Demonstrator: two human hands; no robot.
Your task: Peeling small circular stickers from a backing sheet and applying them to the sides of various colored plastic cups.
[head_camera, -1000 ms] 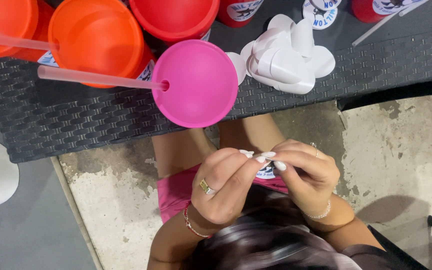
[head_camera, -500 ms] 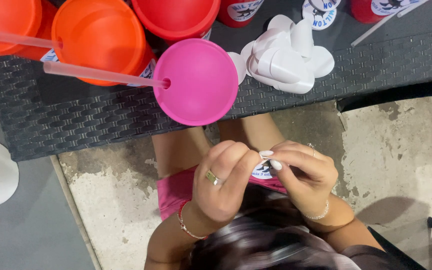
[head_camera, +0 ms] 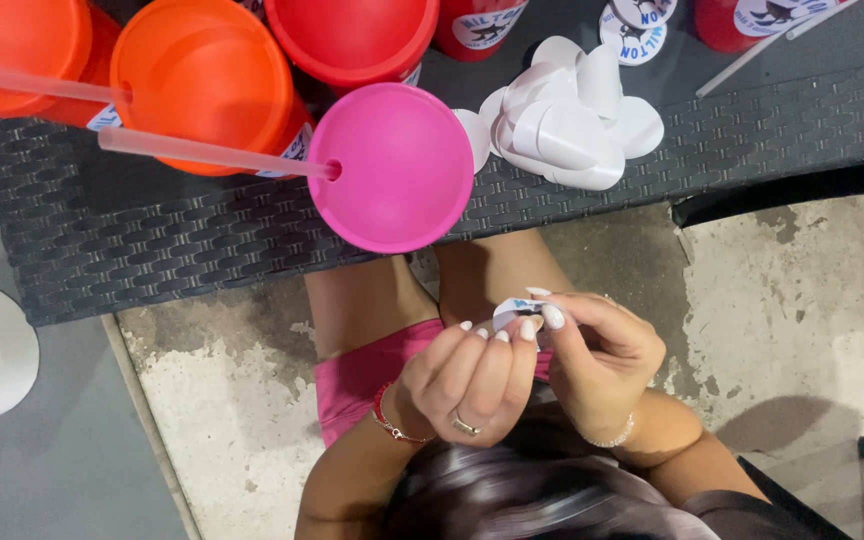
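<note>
Over my lap, both hands pinch one small round white sticker (head_camera: 514,310) with blue print. My left hand (head_camera: 467,380), with a ring and a red bracelet, curls its fingertips onto the sticker's near edge. My right hand (head_camera: 602,355), wearing a bead bracelet, grips the same sticker from the right with thumb and forefinger. The sticker is mostly hidden by the fingers. Just beyond the hands, a pink lidded cup (head_camera: 392,165) with a pale straw stands at the near edge of the dark woven table (head_camera: 152,250).
A pile of white peeled backing papers (head_camera: 572,115) lies on the table to the right of the pink cup. Orange cups (head_camera: 202,85) and a red cup (head_camera: 352,40) stand behind it. More round stickers (head_camera: 637,35) lie at the back. Concrete floor lies below.
My left hand has rolled so its knuckles and ring face up, fingertips closing over the sticker. The right hand stays in place.
</note>
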